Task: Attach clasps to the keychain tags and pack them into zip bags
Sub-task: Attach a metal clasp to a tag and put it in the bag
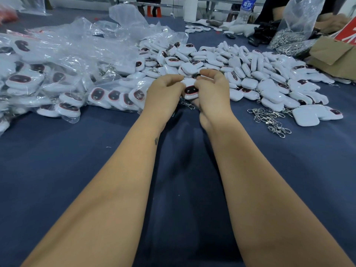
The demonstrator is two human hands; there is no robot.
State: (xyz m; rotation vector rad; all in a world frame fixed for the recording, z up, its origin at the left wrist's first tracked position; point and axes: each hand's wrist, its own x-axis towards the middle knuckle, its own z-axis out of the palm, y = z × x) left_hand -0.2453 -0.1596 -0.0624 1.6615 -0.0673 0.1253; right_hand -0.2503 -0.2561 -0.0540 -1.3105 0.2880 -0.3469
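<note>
hands: 2 — left hand and right hand pinch 1 tag | clasp dangling: 1 | loose clasps, heaped tags, filled zip bags — too many to count

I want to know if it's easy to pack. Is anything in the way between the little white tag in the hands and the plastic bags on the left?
Nothing visible blocks it. Both the left hand and right hand hold the white tag with the dark oval face, and bare blue cloth runs toward the clear plastic bags.
</note>
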